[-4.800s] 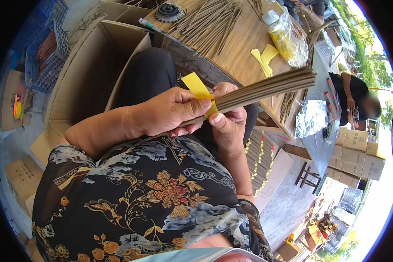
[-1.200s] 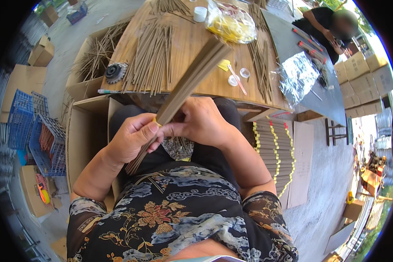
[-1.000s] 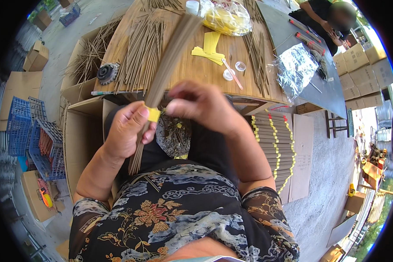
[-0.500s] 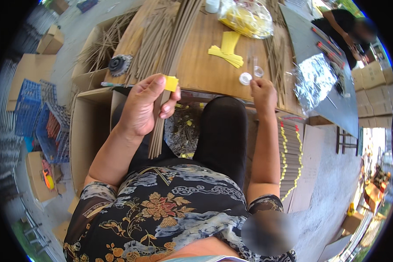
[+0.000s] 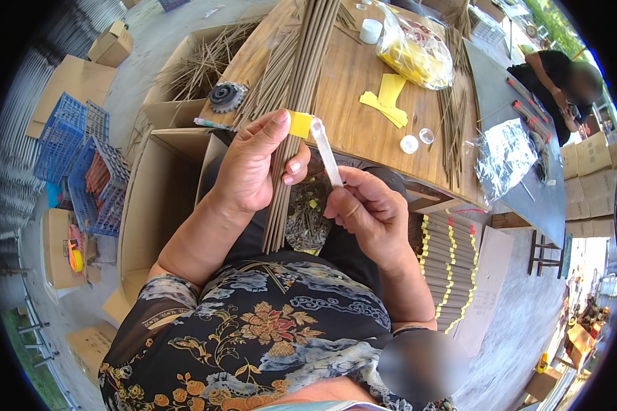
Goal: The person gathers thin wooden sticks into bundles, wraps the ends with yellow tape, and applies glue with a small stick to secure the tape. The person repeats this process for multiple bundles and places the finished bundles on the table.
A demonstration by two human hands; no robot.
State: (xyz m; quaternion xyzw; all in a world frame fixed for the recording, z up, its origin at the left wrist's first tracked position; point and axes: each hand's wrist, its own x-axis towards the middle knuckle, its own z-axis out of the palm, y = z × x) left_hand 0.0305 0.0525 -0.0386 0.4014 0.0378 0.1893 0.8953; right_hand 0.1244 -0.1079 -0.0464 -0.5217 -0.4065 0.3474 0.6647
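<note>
My left hand [image 5: 248, 168] is closed round a bundle of thin brown incense sticks [image 5: 314, 58], which slants from my lap up over the table. Its thumb presses a yellow paper strip [image 5: 299, 125] against the bundle. Between thumb and fingers, my right hand [image 5: 371, 212] pinches a narrow, whitish translucent flat stick [image 5: 328, 157]. The far tip of that stick touches the strip's right end. More yellow paper strips [image 5: 391, 92] lie fanned on the table, beyond a small white round cap [image 5: 409, 144] and a clear little dish [image 5: 426, 135].
Loose brown sticks [image 5: 271, 85] cover the left of the wooden table [image 5: 346, 96]. A clear bag of yellow paper [image 5: 415, 58] and a white jar [image 5: 371, 31] stand farther back. Cardboard boxes [image 5: 164, 198] flank my left side; banded bundles [image 5: 449, 270] lie at right. Another person [image 5: 555, 85] works at far right.
My right hand has come from the table's edge by the white cap to the bundle, bringing the flat stick against the yellow strip. The left hand keeps its hold.
</note>
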